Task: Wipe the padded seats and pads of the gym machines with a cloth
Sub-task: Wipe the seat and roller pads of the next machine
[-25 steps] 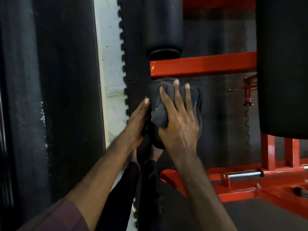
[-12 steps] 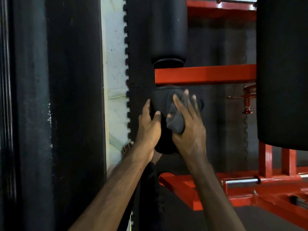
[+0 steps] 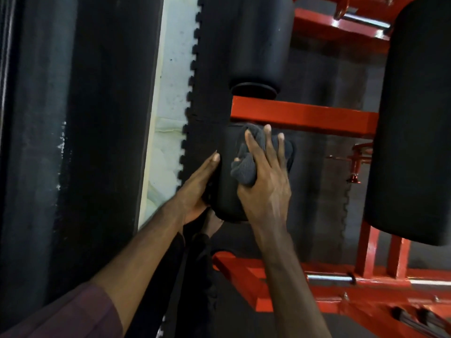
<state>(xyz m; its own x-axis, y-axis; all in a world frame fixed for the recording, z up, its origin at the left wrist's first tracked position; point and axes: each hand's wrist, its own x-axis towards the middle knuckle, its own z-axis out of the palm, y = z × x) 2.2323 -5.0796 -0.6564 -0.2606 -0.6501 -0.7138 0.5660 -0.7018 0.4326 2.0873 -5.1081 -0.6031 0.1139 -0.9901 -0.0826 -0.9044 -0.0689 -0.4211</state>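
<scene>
Pressing the bunched cloth [image 3: 245, 168] onto the roller pad [image 3: 228, 191], right hand [image 3: 266, 186]'s grip apparently pinches it.

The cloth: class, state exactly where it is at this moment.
In the head view, mid-frame, the dark cloth lies bunched under the right hand, pressed on the lower roller pad just below the orange bar.

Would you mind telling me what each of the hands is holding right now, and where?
The right hand presses a bunched dark cloth against the roller pad; the left hand steadies that pad's left side.
</scene>
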